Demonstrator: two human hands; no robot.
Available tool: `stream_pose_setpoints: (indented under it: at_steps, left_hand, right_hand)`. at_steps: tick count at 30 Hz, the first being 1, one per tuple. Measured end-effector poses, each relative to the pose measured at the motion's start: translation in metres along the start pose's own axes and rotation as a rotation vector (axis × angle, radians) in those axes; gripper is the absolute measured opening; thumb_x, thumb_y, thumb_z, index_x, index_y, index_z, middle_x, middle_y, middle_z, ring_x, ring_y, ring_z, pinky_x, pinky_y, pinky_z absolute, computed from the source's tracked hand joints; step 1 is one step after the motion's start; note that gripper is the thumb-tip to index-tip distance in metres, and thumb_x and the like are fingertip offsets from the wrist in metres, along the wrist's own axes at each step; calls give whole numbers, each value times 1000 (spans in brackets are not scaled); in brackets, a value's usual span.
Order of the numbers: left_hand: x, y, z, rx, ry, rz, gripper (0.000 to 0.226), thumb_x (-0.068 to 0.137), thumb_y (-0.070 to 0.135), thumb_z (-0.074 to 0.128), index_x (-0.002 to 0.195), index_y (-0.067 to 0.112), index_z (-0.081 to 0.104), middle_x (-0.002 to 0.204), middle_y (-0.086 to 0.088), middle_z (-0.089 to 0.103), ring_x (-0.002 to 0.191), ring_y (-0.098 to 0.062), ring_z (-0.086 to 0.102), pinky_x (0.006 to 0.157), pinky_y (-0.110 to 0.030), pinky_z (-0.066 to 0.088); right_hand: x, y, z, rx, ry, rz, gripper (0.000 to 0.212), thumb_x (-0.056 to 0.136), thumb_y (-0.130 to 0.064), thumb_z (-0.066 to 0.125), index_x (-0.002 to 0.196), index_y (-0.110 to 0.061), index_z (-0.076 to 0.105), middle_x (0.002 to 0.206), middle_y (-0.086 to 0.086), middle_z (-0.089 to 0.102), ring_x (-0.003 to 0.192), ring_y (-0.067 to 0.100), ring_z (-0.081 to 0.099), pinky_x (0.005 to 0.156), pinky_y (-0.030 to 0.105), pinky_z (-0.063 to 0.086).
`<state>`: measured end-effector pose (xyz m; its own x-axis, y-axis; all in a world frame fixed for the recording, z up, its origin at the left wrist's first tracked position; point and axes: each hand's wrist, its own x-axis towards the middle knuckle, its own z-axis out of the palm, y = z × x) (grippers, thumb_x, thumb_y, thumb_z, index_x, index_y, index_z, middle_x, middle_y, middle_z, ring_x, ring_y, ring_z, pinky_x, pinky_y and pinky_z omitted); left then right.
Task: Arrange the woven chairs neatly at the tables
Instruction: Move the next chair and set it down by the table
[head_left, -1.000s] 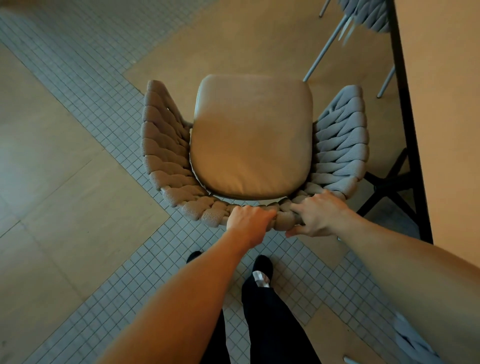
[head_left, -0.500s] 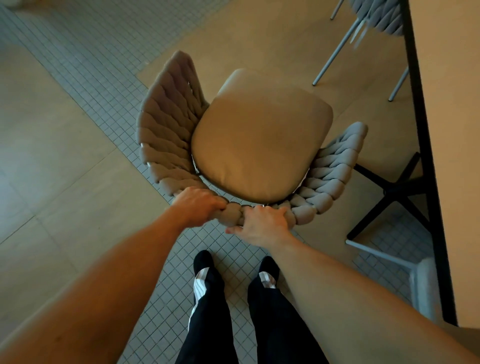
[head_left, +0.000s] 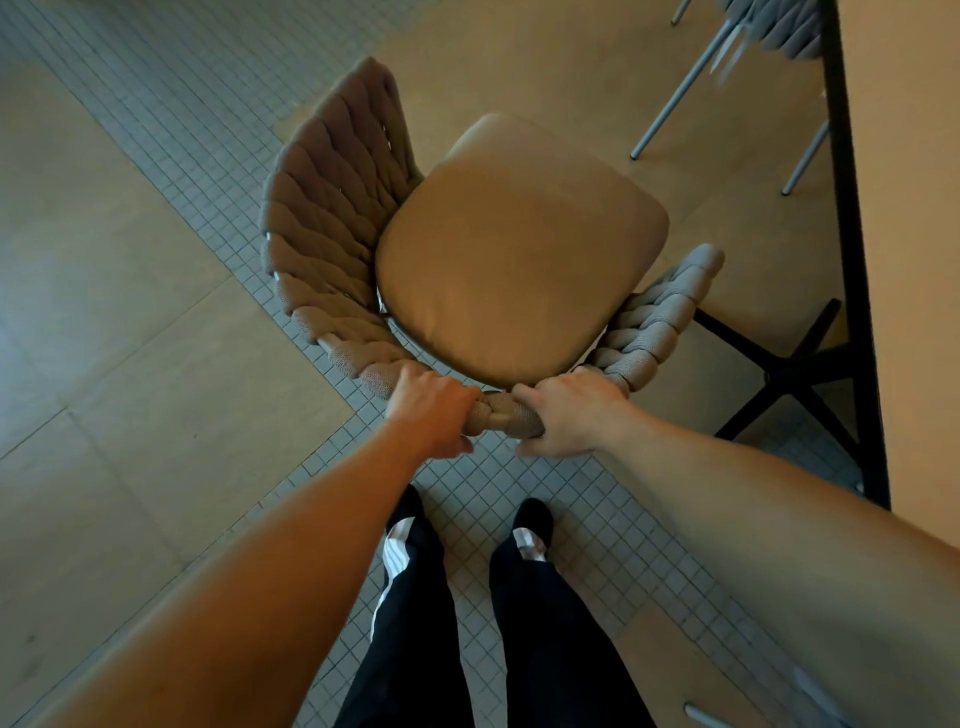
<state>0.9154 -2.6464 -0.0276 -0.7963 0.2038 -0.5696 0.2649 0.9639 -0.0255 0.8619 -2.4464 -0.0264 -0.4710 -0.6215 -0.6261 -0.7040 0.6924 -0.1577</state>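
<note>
Gripping woven chair (head_left: 332, 244), left hand (head_left: 434, 410), right hand (head_left: 571, 410).

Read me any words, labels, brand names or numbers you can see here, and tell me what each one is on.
None can be read: no text shows on the woven chair, its seat cushion, the table, the floor tiles or the trousers, which carry only plain white stripes.

Both hands grip the woven chair (head_left: 332, 218) by its back rim: left hand (head_left: 434, 410), right hand (head_left: 569, 413). Its tan cushion (head_left: 519, 260) faces the counter (head_left: 904, 249) at right.
</note>
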Motion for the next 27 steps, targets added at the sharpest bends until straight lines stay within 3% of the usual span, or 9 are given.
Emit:
stream_pose_setpoints:
  at_steps: [5,11,16,20,23,27]
  left_hand:
    - [6,59,-4,-183,59,-70,52,81,57,73,117,23,56,107,1,69,102,-26,63,88,-41,43]
    - [13,52,-7,-137,134,-12,23,93,28,63,114,32,53,99,1,68,95,-27,65,69,-38,38]
    - [6,39,-5,-46,100,112,25,95,29,59,119,31,52,101,2,68,93,-25,66,68,-37,38]
    - [-2,17,2,35,78,202,35,95,32,55,129,36,48,105,5,69,94,-24,66,70,-37,47]
    - [-3,-13,7,85,58,232,40,92,36,54,130,42,44,106,10,69,95,-22,67,75,-39,54]
    - [-13,-56,4,151,89,272,54,94,37,57,141,54,37,129,20,61,116,-16,61,79,-36,56]
  right_hand:
    - [-17,59,-1,-120,-30,50,62,73,-87,51,100,-32,52,94,-5,65,100,24,62,95,43,44]
    - [-22,65,-1,-235,-1,59,64,78,-93,39,98,-32,44,102,-2,67,104,24,58,100,46,35]
    - [-26,50,8,-179,8,77,64,81,-91,40,99,-30,48,106,0,68,107,26,58,99,47,35]
    - [-28,19,13,-88,36,122,73,82,-89,42,110,-24,57,106,4,70,107,30,60,98,49,37]
    - [-25,-14,13,3,84,185,73,83,-88,43,105,-20,57,103,6,70,106,31,62,97,50,37]
    - [-7,-67,12,131,143,298,76,82,-87,46,109,-18,64,103,6,72,106,32,65,97,51,36]
